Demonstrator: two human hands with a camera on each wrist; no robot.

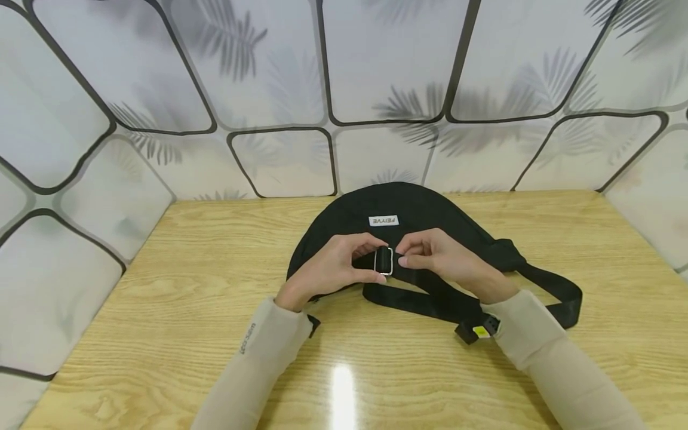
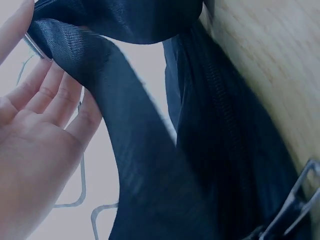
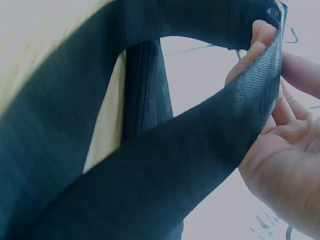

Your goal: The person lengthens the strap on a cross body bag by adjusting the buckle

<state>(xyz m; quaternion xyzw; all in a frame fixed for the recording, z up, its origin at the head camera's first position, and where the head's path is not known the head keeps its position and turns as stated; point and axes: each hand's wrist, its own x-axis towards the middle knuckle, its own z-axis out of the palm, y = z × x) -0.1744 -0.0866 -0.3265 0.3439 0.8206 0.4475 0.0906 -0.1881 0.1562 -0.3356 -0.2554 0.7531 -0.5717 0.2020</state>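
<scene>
A black waist bag (image 1: 408,203) with a white label (image 1: 384,221) lies on the table, its curved side toward the wall. In front of it, my left hand (image 1: 335,266) pinches a metal slider buckle (image 1: 390,261) between thumb and fingers. Black strap webbing (image 2: 135,145) runs through the buckle and hangs in a loop below. My right hand (image 1: 443,260) pinches the strap just right of the buckle, thumb against fingertips. In the right wrist view the strap (image 3: 165,165) bends round beside the right hand (image 3: 287,135).
The wooden table (image 1: 204,263) carries the bag near its back edge. A patterned wall covering (image 1: 279,161) stands behind and at both sides. More strap (image 1: 564,298) loops out to the right of the bag. A metal zipper pull (image 2: 295,205) shows in the left wrist view.
</scene>
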